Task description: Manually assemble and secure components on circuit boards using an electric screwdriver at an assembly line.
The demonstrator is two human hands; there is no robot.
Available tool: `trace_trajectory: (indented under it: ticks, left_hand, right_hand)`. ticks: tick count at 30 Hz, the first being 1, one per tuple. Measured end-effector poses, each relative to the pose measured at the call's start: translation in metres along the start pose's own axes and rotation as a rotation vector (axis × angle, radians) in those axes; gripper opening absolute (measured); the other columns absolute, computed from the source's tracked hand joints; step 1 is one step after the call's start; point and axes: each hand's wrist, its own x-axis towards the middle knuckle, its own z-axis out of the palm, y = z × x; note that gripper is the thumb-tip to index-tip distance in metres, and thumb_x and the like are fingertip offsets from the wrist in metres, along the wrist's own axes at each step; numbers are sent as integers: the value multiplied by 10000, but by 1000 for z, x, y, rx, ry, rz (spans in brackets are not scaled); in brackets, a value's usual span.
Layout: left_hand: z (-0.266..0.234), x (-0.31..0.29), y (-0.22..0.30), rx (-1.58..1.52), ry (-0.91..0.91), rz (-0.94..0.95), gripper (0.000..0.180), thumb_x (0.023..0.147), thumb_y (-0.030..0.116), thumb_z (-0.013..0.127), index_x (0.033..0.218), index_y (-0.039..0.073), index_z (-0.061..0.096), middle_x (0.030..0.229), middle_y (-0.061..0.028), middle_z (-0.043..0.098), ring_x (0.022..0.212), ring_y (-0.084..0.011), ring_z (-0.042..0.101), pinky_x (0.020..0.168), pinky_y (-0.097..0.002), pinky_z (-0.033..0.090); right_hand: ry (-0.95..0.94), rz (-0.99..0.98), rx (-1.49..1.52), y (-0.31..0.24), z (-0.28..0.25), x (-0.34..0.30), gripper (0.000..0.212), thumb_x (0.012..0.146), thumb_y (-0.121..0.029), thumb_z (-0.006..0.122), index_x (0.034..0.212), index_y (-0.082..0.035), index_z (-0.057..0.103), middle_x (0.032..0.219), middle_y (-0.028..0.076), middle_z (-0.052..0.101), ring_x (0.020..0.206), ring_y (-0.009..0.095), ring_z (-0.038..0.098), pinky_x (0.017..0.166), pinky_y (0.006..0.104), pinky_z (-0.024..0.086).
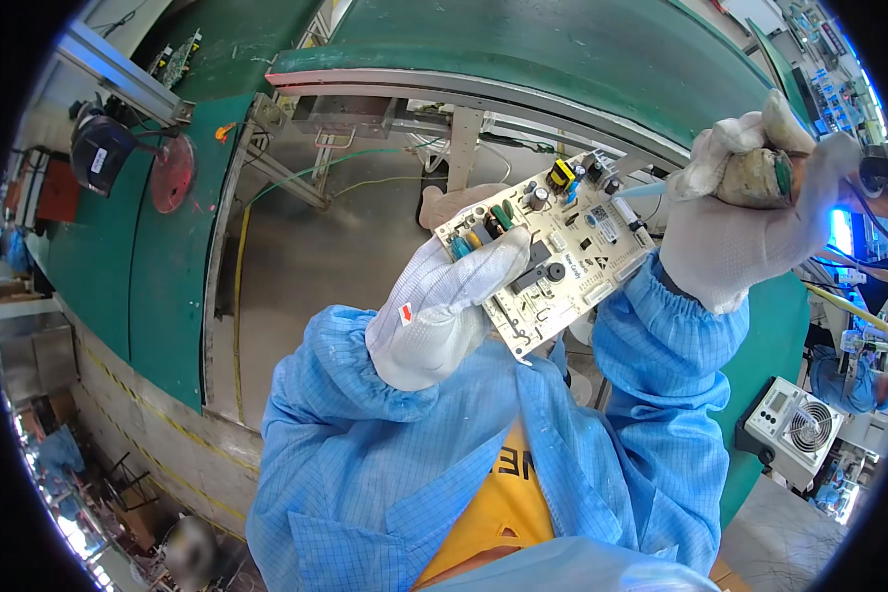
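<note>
My left hand point(444, 306), in a white glove, grips the left edge of a pale circuit board point(584, 259), its thumb on the component side. Black, blue, green and yellow parts stand up from the board, which is held tilted in front of my chest. My right hand point(730, 247), also gloved, is raised beyond the board's right end with its fingers curled round a tool with a grubby, wrapped-looking body point(757, 179). A narrow pale tip point(643, 189) points left from that hand at the board's upper right corner. Whether it touches the board, I cannot tell.
A green belt point(533, 39) with a metal rail point(385, 83) runs across the far side. At left, a green bench point(89, 266) carries a dark device point(104, 150) and a red round disc point(174, 174). A white fan unit point(794, 430) stands at right, by a green surface point(768, 331).
</note>
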Motion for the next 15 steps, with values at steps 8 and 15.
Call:
trace_trajectory:
  ticks: [8,15]
  left_hand:
    - [-9,6,3,-60,39,42,329,925,140,579,1205,-20,515,1129,-125,611,1012,-211,633,860,-331,554]
    - [-11,3,2,-53,53,32,345,923,156,583,1212,-19,513,1114,-130,614,1009,-214,634,854,-333,559]
  right_hand:
    - [-98,-48,-43,-5,-5,-6,417,952,-361,511,931,36,636,708,109,610,539,145,578,343,218,411]
    - [-56,41,-28,-7,-5,-9,286,951,-272,490,1001,-21,617,723,89,599,464,139,512,342,213,383]
